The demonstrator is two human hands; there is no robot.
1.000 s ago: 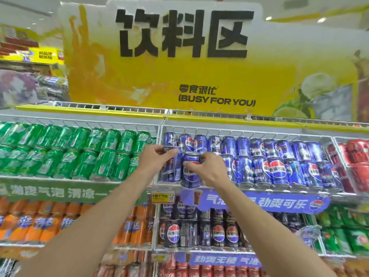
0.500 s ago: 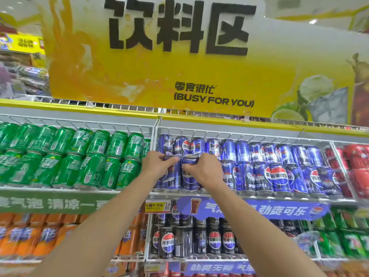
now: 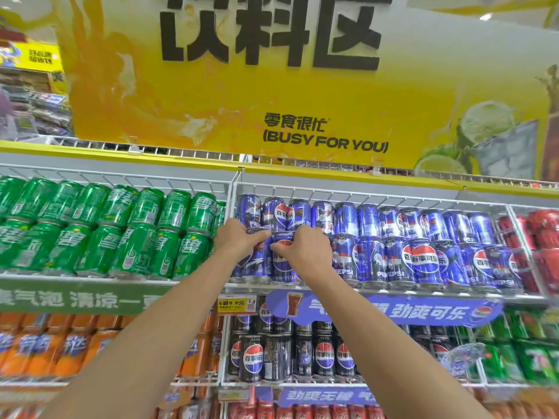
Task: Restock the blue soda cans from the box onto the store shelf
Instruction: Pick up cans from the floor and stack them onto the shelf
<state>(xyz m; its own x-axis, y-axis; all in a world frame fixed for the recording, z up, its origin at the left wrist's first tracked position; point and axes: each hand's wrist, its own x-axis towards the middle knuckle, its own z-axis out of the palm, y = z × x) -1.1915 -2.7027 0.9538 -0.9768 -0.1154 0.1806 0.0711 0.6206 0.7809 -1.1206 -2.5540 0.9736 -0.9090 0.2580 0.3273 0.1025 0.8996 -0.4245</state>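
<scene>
Blue soda cans (image 3: pixel 423 258) stand upright on the store shelf (image 3: pixel 393 290) – two tiers, packed touching; two front-left cans (image 3: pixel 272 261) sit side by side.

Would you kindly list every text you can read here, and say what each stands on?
"饮料区", top cropped: yellow sign.
"零食很忙 (BUSY FOR YOU)": same sign.
"PEPSI", "百事可乐": blue cans.
"6罐9.9元": price tag.
"劲爽可乐": purple shelf strip.
Green cans, green strip: blurred.

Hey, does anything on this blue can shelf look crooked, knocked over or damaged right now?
Nothing stands out. The blue cans stand upright, stacked two high; only their labels face different ways. The left hand and right hand each grip a bottom-row can at the section's left end.
</scene>
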